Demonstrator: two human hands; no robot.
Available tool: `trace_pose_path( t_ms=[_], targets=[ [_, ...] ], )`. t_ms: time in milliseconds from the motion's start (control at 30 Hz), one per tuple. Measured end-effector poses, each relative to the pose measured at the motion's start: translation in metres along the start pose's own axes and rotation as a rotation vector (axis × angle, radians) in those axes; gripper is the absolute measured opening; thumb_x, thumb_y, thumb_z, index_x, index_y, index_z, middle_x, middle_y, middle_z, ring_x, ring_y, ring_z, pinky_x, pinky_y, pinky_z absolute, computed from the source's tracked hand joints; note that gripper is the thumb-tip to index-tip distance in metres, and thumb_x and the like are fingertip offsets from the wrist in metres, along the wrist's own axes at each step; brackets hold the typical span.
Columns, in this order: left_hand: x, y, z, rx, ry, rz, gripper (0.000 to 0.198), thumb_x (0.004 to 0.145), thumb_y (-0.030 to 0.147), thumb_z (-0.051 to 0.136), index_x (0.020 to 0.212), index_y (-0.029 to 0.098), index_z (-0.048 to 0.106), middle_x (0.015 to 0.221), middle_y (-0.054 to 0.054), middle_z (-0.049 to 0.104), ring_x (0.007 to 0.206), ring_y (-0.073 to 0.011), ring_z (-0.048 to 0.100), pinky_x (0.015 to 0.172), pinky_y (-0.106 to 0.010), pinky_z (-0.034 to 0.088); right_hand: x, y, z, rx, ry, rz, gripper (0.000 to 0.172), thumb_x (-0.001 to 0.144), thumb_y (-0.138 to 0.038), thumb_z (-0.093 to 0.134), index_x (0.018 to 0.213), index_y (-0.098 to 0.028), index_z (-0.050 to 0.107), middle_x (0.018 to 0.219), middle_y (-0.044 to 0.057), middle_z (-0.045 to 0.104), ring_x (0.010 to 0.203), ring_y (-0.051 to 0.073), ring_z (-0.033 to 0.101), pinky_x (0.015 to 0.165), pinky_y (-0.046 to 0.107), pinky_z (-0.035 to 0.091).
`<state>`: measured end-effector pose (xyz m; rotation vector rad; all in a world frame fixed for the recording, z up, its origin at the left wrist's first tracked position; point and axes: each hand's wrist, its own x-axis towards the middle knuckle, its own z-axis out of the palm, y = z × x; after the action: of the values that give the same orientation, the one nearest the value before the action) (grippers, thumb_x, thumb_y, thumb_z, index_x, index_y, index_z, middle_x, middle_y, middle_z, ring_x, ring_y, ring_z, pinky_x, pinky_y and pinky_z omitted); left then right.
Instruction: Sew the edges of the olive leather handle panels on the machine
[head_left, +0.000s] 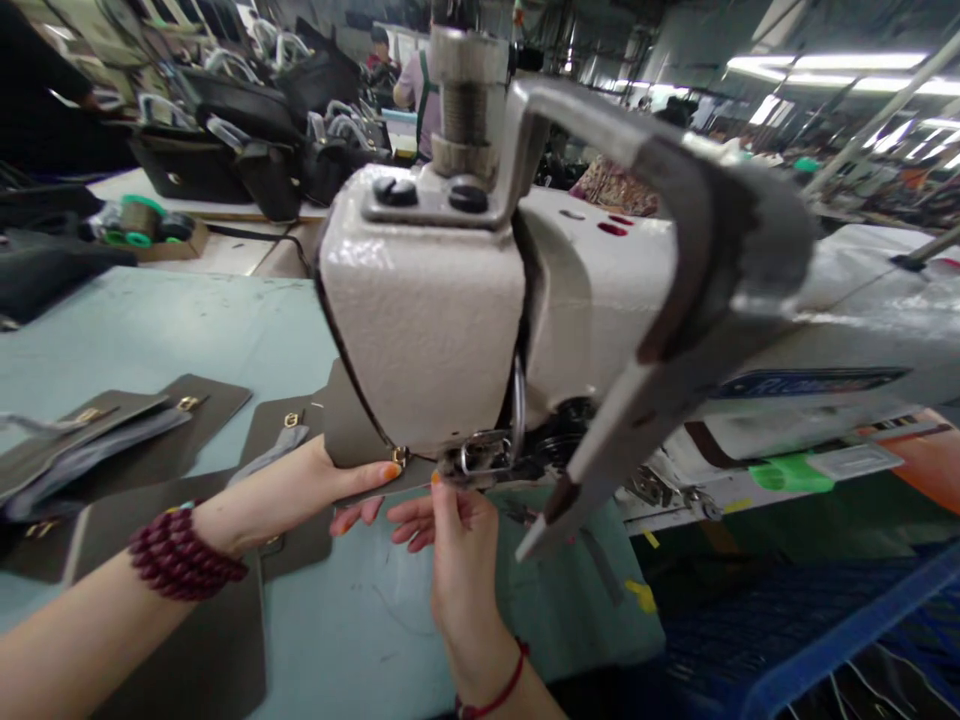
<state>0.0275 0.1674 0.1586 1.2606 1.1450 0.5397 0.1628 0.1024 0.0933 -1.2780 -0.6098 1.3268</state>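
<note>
A cream sewing machine [427, 310] fills the middle of the view, its head over a pale green table [187, 330]. My left hand [300, 490], with a dark red bead bracelet on the wrist, grips the edge of a grey-brown leather piece [352, 430] beneath the machine head, thumb on top. My right hand [450, 540], with a red cord on the wrist, pinches the same piece at its edge just below the presser foot [480, 455]. A small brass fitting [400, 457] sits on the piece between my thumbs.
Several more grey-brown leather pieces with brass fittings [135, 430] lie on the table at left. Dark bags [247, 140] and thread spools [142, 225] sit on a far bench. A person [412, 85] stands behind the machine. A blue crate [787, 620] is at lower right.
</note>
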Motion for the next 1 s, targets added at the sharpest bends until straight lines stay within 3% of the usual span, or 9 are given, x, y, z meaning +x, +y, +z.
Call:
trace_pose_path(
  t_ms=[100,233,400,533,667,867,1000],
  targets=[
    [-0.003,0.0,0.0,0.092,-0.059,0.031,0.035,0.075,0.034,0.066,0.044,0.018,0.064,0.039,0.002,0.057,0.031,-0.0054,0.039,0.035,-0.016,0.035,0.001,0.001,0.0,-0.005,-0.007,-0.007,0.044,0.087,-0.037,0.047,0.056,-0.013,0.067,0.057,0.007,0.07,0.042,0.01,0.059,0.042,0.016,0.041],
    [-0.007,-0.005,0.001,0.101,-0.007,0.059,0.024,0.071,0.037,0.067,0.055,0.019,0.07,0.04,0.002,0.058,0.034,-0.0096,0.047,0.038,-0.019,0.039,0.004,0.004,-0.001,-0.036,-0.036,-0.027,0.046,0.088,-0.038,0.047,0.054,-0.014,0.066,0.055,0.006,0.07,0.042,0.011,0.059,0.042,0.017,0.04],
    [-0.014,-0.032,0.009,0.08,0.104,0.084,0.032,0.079,0.034,0.065,0.053,0.016,0.068,0.039,0.0,0.059,0.037,-0.0117,0.051,0.042,-0.02,0.041,0.005,0.005,-0.005,-0.052,-0.041,-0.012,0.044,0.088,-0.04,0.049,0.056,-0.015,0.065,0.053,0.004,0.068,0.042,0.011,0.058,0.042,0.018,0.04],
    [-0.024,-0.048,0.029,0.066,0.192,0.116,0.038,0.085,0.038,0.059,0.053,0.018,0.065,0.042,0.001,0.06,0.044,-0.014,0.055,0.053,-0.023,0.048,0.004,0.004,-0.008,-0.062,-0.042,-0.014,0.047,0.088,-0.041,0.05,0.051,-0.015,0.061,0.048,0.003,0.064,0.04,0.01,0.054,0.042,0.018,0.037],
    [-0.032,-0.052,0.054,0.114,0.359,0.175,0.039,0.086,0.039,0.055,0.052,0.022,0.059,0.047,0.002,0.06,0.053,-0.016,0.058,0.067,-0.026,0.05,0.003,0.004,-0.014,-0.086,-0.044,-0.027,0.049,0.088,-0.043,0.051,0.048,-0.016,0.056,0.042,0.001,0.059,0.036,0.009,0.049,0.041,0.017,0.036],
    [-0.036,-0.061,0.088,0.033,0.523,0.194,0.035,0.085,0.038,0.054,0.054,0.023,0.056,0.045,0.003,0.058,0.053,-0.0169,0.059,0.07,-0.027,0.05,0.001,-0.008,-0.024,-0.197,-0.112,-0.025,0.051,0.09,-0.048,0.048,0.05,-0.017,0.05,0.037,-0.003,0.051,0.031,0.007,0.044,0.037,0.016,0.037],
    [-0.038,-0.069,0.117,-0.033,0.587,0.179,0.039,0.086,0.039,0.052,0.051,0.023,0.055,0.047,0.002,0.06,0.054,-0.0166,0.061,0.07,-0.026,0.05,0.002,-0.017,-0.034,-0.211,-0.16,0.02,0.047,0.089,-0.046,0.049,0.05,-0.02,0.041,0.032,-0.007,0.042,0.024,0.007,0.04,0.03,0.015,0.03]
  ],
)
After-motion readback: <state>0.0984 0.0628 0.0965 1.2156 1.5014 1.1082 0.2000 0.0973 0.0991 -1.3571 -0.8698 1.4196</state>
